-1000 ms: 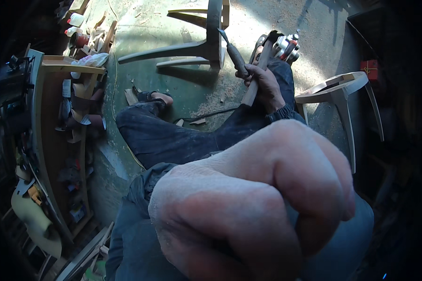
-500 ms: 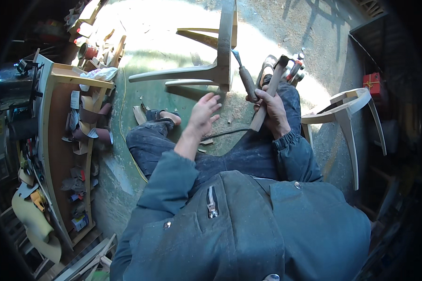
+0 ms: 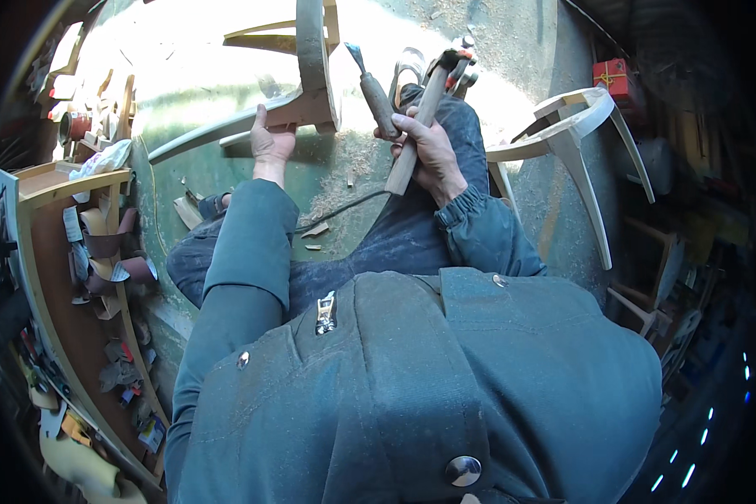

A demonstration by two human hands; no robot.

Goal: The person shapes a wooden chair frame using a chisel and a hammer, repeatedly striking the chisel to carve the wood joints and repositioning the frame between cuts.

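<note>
My left hand (image 3: 273, 149) is palm up at the near side of a wooden chair frame (image 3: 312, 63), its fingers partly hidden under the leg and its thumb raised beside it. The frame lies on its side, one pale leg stretching left. My right hand (image 3: 435, 151) is closed around two tools at once. One is a hammer (image 3: 422, 113) with a flat wooden handle and dark head, slanting up to the right. The other is a chisel (image 3: 376, 101) with a round wooden handle, its blade pointing up and away.
A second chair frame (image 3: 567, 130) stands at the right, near a red box (image 3: 611, 77). At the left is a wooden cabinet (image 3: 59, 252) with sandpaper rolls (image 3: 105, 244). Wood scraps (image 3: 315, 231) and shavings lie on the green floor. A dark cord (image 3: 344, 207) runs between my legs.
My left hand has moved from free air forward to the chair frame's leg and taken hold of it. My right hand still holds the hammer and chisel. The whole view has shifted.
</note>
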